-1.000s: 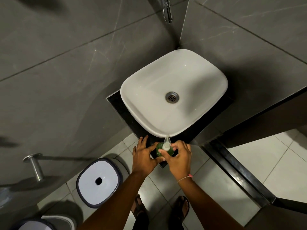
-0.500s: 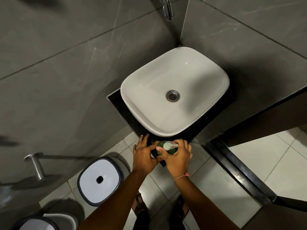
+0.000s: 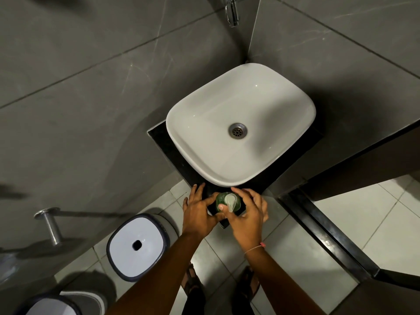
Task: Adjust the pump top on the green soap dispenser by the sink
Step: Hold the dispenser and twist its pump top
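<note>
The green soap dispenser (image 3: 220,198) stands on the front corner of the black counter (image 3: 163,142), just in front of the white sink (image 3: 188,123). Its white pump top (image 3: 230,200) has the nozzle pointing back toward me. My left hand (image 3: 198,215) holds the bottle's left side with thumb and forefinger. My right hand (image 3: 248,214) curls around the right side, its fingers arching over the far edge and its thumb on the pump's collar. The bottle's lower body is hidden by both hands.
A chrome tap (image 3: 231,12) juts from the wall corner above the sink. On the floor at the left stands a white-lidded bin (image 3: 138,246), beyond it a metal wall fitting (image 3: 51,226). A black threshold (image 3: 329,233) runs at the right. My sandalled feet (image 3: 193,283) are below.
The pump nozzle has swung clockwise: it pointed toward the sink, then to the right, and now points toward me. Both hands stayed on the dispenser.
</note>
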`<action>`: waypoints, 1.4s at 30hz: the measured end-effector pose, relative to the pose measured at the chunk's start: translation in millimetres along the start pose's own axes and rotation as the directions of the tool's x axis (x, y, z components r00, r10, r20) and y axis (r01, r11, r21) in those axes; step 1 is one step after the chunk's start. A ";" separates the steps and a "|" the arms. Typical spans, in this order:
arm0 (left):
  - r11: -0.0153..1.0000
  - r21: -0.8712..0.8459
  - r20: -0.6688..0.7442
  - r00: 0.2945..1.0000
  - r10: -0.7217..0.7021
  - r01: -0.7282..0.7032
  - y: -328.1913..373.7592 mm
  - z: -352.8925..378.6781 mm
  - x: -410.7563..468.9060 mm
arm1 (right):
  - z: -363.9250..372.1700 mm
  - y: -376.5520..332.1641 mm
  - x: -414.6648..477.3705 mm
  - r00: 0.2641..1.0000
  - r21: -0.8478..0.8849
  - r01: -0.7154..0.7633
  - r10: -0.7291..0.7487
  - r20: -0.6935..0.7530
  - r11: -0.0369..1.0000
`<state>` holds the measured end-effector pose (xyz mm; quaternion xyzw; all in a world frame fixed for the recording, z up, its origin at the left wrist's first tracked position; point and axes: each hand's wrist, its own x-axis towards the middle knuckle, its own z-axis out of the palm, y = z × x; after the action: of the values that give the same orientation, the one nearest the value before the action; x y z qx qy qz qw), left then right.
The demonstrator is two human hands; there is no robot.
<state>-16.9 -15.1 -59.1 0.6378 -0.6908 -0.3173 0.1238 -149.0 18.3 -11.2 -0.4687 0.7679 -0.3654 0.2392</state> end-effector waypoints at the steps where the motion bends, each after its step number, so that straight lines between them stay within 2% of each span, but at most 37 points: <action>1: 1.000 -0.005 0.003 1.000 -0.001 0.001 0.2 -0.2 -0.1 | -1.4 1.4 -0.8 1.000 0.014 0.010 -0.010 -0.010 1.000; 7: 1.000 0.006 0.003 1.000 0.000 0.000 -0.5 0.8 0.5 | 7.3 -13.5 5.4 0.992 -0.029 -0.119 0.118 -0.038 0.992; 13: 1.000 -0.005 0.001 1.000 0.003 -0.003 0.5 -0.4 -0.5 | -2.8 0.1 -3.2 1.000 0.026 0.010 -0.010 -0.005 1.000; 16: 1.000 -0.002 0.006 1.000 -0.003 0.003 1.7 -1.0 -0.2 | -1.6 -6.1 1.6 0.998 0.018 -0.032 0.033 -0.062 0.999; 19: 1.000 -0.006 0.002 1.000 -0.002 0.002 1.4 -1.1 -0.3 | 2.3 -10.9 3.5 0.996 -0.033 -0.081 0.080 -0.046 0.996; 24: 1.000 -0.017 -0.001 1.000 -0.001 0.001 2.1 -1.3 -1.6 | 0.1 -0.8 1.9 0.999 -0.001 0.023 -0.023 0.038 1.000; 32: 1.000 0.022 -0.015 1.000 0.005 -0.005 5.1 0.1 -2.2 | 8.6 -12.6 0.3 0.991 0.012 -0.100 0.101 -0.086 0.995; 39: 1.000 -0.001 -0.009 1.000 0.005 -0.005 4.2 -1.1 -0.3 | -0.2 1.9 2.0 1.000 0.009 0.015 -0.015 0.026 1.000; 42: 1.000 -0.007 -0.010 1.000 -0.006 0.006 4.8 -1.2 0.3 | 1.6 -2.2 6.8 0.997 0.006 -0.073 0.073 -0.029 0.997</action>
<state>-20.2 -15.8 -55.4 0.6410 -0.6871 -0.3169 0.1286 -149.7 11.0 -10.6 -0.4343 0.7869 -0.3654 0.2422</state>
